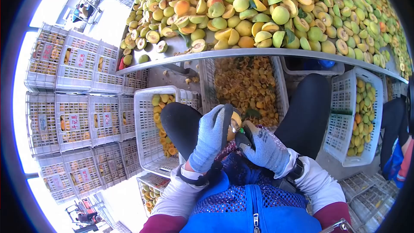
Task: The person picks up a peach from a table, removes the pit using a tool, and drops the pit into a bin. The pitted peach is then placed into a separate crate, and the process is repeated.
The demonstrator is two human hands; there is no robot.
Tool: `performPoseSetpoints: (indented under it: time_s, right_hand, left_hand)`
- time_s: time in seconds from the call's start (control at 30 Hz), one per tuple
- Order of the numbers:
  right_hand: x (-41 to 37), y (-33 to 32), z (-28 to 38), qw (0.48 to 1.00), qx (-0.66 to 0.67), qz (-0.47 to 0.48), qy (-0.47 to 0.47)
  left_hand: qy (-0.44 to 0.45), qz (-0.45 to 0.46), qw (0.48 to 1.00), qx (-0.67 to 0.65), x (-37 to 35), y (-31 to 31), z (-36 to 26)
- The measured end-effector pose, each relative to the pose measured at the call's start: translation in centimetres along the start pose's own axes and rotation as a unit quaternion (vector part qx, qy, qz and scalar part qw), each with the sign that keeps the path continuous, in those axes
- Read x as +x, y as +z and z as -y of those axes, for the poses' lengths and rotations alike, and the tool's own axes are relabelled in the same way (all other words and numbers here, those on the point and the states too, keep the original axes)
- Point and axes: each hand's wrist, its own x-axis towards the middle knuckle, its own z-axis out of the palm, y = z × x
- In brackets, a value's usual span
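Note:
My left hand (210, 136), in a grey glove, is closed around a yellow fruit half (235, 125) held over my lap. My right hand (263, 146), also gloved, grips a small tool with a green handle (242, 131) pressed against the fruit. Both hands meet above my blue apron (250, 207), between my knees in black trousers. Right in front, a metal table (181, 58) carries a big heap of green and yellow fruit (267, 8), many cut in half.
Under the table, a white crate (278, 86) holds orange fruit pieces. Another white crate (144, 125) stands at my left knee, one with whole fruit (345, 116) at my right. Stacked white crates (73, 103) fill the left. A person's leg (392, 121) is at far right.

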Motion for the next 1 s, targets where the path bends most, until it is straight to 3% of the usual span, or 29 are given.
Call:
performPoseSetpoints:
  time_s: [0.07,0.13,0.2,0.3,0.33,0.4,0.53,0.6,0.7,0.73,0.83,0.93,1.0]
  right_hand:
    - [-0.1,0.3,0.0,0.999,0.007,-0.043,-0.026]
    - [0.1,0.9,-0.4,0.989,0.023,-0.116,-0.088]
    - [0.0,0.9,-0.3,0.987,-0.002,-0.123,-0.103]
    - [-0.4,0.5,0.0,0.991,-0.046,-0.084,-0.089]
    - [-0.5,0.3,0.1,0.993,-0.062,-0.062,-0.079]
    - [-0.5,0.1,0.3,0.992,-0.071,-0.052,-0.088]
    - [0.0,0.9,-0.1,0.997,0.029,-0.037,-0.069]
    - [-0.1,1.0,-0.1,0.996,-0.002,-0.050,-0.074]
    - [0.2,0.6,-0.8,0.998,-0.045,0.002,-0.032]
    - [0.2,0.5,-1.0,0.998,-0.057,0.033,-0.007]
    - [0.0,0.2,-0.3,0.999,-0.035,0.026,0.006]
    - [-0.1,0.8,0.0,0.998,-0.021,0.002,-0.065]
    - [-0.1,3.3,-2.4,0.986,0.158,-0.003,-0.052]
  left_hand:
    - [0.033,-0.004,0.999,0.013,0.2,-0.1,-0.7]
    - [-0.013,-0.035,0.998,-0.056,-0.3,0.1,-1.7]
    - [-0.086,-0.041,0.986,-0.134,-0.5,0.3,-1.7]
    - [-0.095,-0.046,0.987,-0.123,-0.8,0.4,-1.7]
    - [-0.013,-0.050,0.998,-0.029,-0.9,0.2,-1.4]
    - [0.152,-0.055,0.974,0.160,-0.9,-0.2,-0.9]
    - [0.006,-0.053,0.998,0.033,-0.5,-0.2,-2.3]
    - [-0.046,-0.066,0.997,-0.011,-0.3,0.1,-1.9]
    - [-0.118,0.026,0.993,0.005,0.2,-0.6,-0.7]
    - [-0.058,0.029,0.995,0.081,0.0,-0.5,-0.5]
    - [0.009,-0.047,0.999,0.023,-0.5,0.8,1.3]
    - [-0.020,-0.094,0.995,0.036,-0.4,1.3,-0.8]
    - [0.013,-0.046,0.998,0.047,-0.2,0.8,-1.1]
